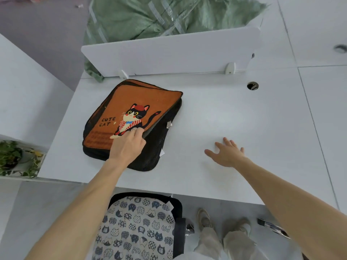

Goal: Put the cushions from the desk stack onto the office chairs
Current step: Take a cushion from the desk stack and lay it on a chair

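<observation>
1 cat-face cushion (137, 228) already sits on the chair (178, 209) at 6 o'clock, so that part's done. The stack (154, 147) is on the desk (234, 113) at 11 o'clock, orange cushion (135, 98) on top. Left hand (129, 145) curls round its near edge; right hand (227, 153), at 3 o'clock of the stack, is spread wide, holding nothing. Guessing 2+ to go.

The left hand (129, 145) is reaching in over the desk's (244, 128) front edge, its fingers curling round the right edge of the orange cushion (120, 102). The right hand (228, 155) is stretching out palm down with fingers spread, nearer the front right corner; whether it is touching the desk is unclear.
</observation>
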A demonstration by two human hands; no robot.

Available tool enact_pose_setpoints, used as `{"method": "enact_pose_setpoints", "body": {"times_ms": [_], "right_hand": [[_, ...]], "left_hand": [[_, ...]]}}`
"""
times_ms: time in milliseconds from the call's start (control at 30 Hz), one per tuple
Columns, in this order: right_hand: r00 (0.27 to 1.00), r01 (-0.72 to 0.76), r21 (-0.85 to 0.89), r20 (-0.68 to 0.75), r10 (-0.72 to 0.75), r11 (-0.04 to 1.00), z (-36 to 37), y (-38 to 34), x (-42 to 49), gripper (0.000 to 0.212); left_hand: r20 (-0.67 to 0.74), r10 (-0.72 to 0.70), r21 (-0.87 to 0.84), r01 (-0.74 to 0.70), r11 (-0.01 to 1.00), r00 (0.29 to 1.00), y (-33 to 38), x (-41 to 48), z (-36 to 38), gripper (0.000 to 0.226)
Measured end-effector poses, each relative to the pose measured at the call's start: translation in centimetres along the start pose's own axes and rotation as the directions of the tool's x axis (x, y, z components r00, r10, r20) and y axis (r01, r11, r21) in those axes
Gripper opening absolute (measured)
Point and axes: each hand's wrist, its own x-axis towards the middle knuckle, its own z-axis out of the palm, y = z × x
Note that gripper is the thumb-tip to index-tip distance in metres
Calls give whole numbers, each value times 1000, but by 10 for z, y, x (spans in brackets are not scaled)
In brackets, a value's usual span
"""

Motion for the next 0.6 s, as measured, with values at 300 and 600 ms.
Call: {"method": "enact_pose_setpoints", "body": {"times_ms": [300,600], "right_hand": [[1000,-8,942,9,-1,334,-15,-20,-60,54],[963,-58,799,-113,244,598,31,77,-90,34]], "left_hand": [[293,194,-632,37,774,936,188,-37,-17,22],[518,164,-594,215,776,839,227,-72,21,48]]}}
